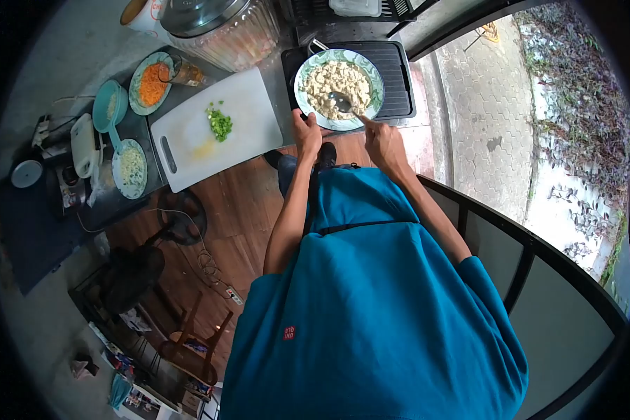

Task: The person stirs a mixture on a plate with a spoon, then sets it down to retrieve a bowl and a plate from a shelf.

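Note:
A patterned plate heaped with pale, crumbly food is at the black ridged griddle. My right hand is closed on the handle of a spoon, whose bowl lies in the food. At the plate's lower left edge, my left hand is closed around a dark handle; what that handle belongs to is mostly hidden by the plate. Left of the plate, chopped green pieces lie on a white cutting board.
Further left are a plate of orange shreds, a glass, a teal strainer and a plate of pale shreds. A large lidded jar stands behind the board. A railing runs at the right.

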`<state>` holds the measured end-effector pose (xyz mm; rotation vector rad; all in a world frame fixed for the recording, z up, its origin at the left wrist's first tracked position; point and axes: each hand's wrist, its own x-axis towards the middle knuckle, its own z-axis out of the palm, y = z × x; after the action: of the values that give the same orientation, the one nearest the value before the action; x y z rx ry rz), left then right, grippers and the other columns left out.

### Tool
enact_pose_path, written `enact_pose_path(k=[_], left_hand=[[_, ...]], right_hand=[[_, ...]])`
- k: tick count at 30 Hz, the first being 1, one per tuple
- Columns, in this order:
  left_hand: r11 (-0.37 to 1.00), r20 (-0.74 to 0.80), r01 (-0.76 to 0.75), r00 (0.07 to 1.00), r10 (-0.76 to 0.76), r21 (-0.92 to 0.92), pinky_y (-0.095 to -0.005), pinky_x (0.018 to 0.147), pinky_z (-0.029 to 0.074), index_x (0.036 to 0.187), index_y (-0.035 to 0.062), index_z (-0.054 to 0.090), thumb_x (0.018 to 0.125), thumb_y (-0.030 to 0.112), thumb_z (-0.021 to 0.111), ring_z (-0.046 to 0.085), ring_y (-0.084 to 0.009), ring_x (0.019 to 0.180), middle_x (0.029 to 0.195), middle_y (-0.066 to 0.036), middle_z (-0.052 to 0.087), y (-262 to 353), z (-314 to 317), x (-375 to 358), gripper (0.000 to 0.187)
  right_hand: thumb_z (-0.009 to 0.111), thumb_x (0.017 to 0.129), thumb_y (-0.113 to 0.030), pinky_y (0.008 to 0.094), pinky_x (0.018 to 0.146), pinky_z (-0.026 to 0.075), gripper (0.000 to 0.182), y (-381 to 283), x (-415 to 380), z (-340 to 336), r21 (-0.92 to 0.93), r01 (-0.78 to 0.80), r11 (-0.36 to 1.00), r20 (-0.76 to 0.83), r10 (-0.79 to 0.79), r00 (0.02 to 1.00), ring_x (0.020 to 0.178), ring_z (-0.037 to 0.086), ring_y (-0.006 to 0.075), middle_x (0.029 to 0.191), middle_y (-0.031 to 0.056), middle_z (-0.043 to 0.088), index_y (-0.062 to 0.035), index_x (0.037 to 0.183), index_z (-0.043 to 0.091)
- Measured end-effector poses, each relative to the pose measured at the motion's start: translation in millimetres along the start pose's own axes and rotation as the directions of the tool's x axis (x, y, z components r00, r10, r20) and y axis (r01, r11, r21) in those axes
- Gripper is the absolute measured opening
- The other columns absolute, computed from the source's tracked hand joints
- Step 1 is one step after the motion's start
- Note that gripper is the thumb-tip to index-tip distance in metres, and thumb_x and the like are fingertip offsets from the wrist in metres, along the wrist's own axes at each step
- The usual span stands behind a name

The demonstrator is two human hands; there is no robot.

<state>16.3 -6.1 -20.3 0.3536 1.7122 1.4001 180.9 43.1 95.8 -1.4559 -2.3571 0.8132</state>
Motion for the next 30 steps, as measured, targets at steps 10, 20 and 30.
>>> enact_pose_path(k=[10,20,30], left_hand=[[0.995,0.029,0.009,1.0,-0.007,-0.098,-0.0373,0.062,0.058,0.117,-0.001,0.032,0.095,0.01,0.044,0.064,-0.0284,0.08,0.1,-0.021,0.054,2.1,4.2,-0.9,0.028],[0.999,0.027,-0.026,0.999,0.027,-0.037,-0.0392,0.064,0.06,0.118,-0.0007,0.029,0.095,0.008,0.042,0.065,-0.0321,0.079,0.103,-0.023,0.052,5.1,2.0,-2.2,0.028],[0.999,0.041,0.028,0.999,-0.027,-0.024,-0.0385,0.065,0.059,0.124,0.0006,0.027,0.096,0.011,0.042,0.064,-0.0282,0.079,0.105,-0.021,0.051,11.8,0.8,-6.1,0.034]], right_hand=[[0.048,0.083,-0.009,0.0486,0.056,0.049,0.029,20.1,26.6,10.4,-0.101,0.043,0.994,0.005,-0.042,0.999,0.061,0.061,0.0412,0.068,0.0267,0.059,-0.0066,0.106,0.065],[0.049,0.085,-0.011,0.046,0.052,0.049,0.028,28.0,22.7,37.2,-0.194,0.054,0.98,0.014,-0.052,0.999,0.056,0.06,0.0384,0.067,0.023,0.06,-0.0132,0.107,0.067],[0.048,0.082,-0.009,0.0491,0.055,0.048,0.023,15.4,13.5,16.9,-0.217,0.099,0.971,0.08,-0.083,0.993,0.06,0.061,0.0395,0.066,0.0264,0.059,-0.0042,0.094,0.067]])
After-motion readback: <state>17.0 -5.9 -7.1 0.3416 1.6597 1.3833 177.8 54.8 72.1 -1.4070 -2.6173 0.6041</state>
